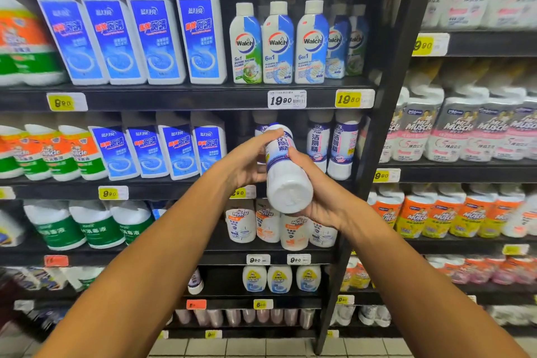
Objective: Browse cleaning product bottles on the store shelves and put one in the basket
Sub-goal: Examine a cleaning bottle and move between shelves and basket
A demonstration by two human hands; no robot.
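Observation:
A white bottle (286,180) with a purple and pink label is tilted in front of the second shelf, its round base turned toward me. My left hand (247,160) grips the upper part from the left, fingers over the label. My right hand (316,197) cups the lower body and base from the right. Two more bottles of the same kind (329,142) stand upright on the shelf just behind. No basket is in view.
Black shelves (186,97) hold rows of blue-labelled bottles (116,38), Walch bottles (277,43), and orange and green bottles at left. A black upright post (377,131) separates a right bay of Mr Muscle bottles (453,128). Tiled floor shows below.

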